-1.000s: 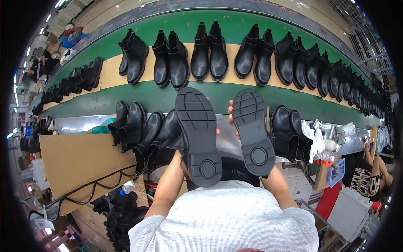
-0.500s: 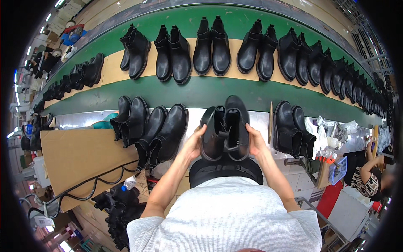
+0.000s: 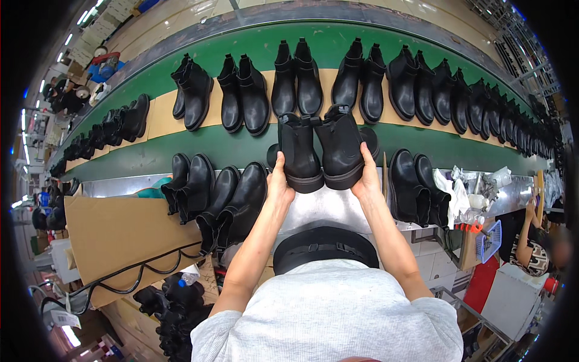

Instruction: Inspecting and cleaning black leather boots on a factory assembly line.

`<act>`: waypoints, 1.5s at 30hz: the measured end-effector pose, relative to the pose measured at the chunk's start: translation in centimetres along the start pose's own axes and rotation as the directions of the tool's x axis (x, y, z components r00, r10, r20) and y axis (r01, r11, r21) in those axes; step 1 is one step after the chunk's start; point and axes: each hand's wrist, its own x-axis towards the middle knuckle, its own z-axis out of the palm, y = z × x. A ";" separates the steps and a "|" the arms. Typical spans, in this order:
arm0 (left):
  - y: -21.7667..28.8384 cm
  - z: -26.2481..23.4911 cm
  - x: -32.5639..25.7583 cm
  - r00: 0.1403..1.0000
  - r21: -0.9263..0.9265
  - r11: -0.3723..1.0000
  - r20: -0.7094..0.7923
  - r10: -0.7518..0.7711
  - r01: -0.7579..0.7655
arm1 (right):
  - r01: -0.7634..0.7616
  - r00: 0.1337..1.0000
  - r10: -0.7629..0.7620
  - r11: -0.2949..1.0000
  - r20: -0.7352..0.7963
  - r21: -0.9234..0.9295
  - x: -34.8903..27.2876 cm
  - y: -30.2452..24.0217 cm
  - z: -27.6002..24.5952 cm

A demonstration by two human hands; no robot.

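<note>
A pair of black ankle boots is held up in front of me, heels toward me and side by side. My left hand [image 3: 279,181] grips the left boot [image 3: 297,154] by its outer side near the heel. Around the outer side of the right boot [image 3: 341,151] my right hand [image 3: 367,175] is closed, thumb up along the shaft. The two heels touch or nearly touch. Their toes point away and outward, partly hidden behind the shafts. Both boots hang over the near edge of the green conveyor belt [image 3: 241,148], above the metal ledge [image 3: 329,211].
Rows of black boots [image 3: 298,78] stand on brown cardboard strips along the belt. More boots lie left [image 3: 244,193] and right [image 3: 410,187] on the ledge. A cardboard sheet [image 3: 126,241] is at left; plastic bags [image 3: 455,193] and a blue basket [image 3: 488,241] at right, near another person [image 3: 534,241].
Both hands have moved the pair of boots forward, away from my body. The boots have tilted from showing their openings to showing their heels and backs.
</note>
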 end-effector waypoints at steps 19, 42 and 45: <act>1.1 -1.6 -10.5 0.317 0.212 -0.445 0.932 -0.177 -0.870 | 0.134 0.890 -0.312 -0.518 0.333 -0.845 1.0 0.3 -11.8; 6.2 1.1 -6.3 0.415 0.355 -0.321 0.898 -0.143 -0.878 | 0.125 0.767 -0.584 -0.267 0.264 -0.956 0.8 -5.8 -8.9; 7.7 1.7 -8.2 0.716 0.541 0.508 0.649 0.255 -0.671 | 0.320 0.876 -0.433 0.194 0.211 -0.927 -5.7 -7.1 -0.2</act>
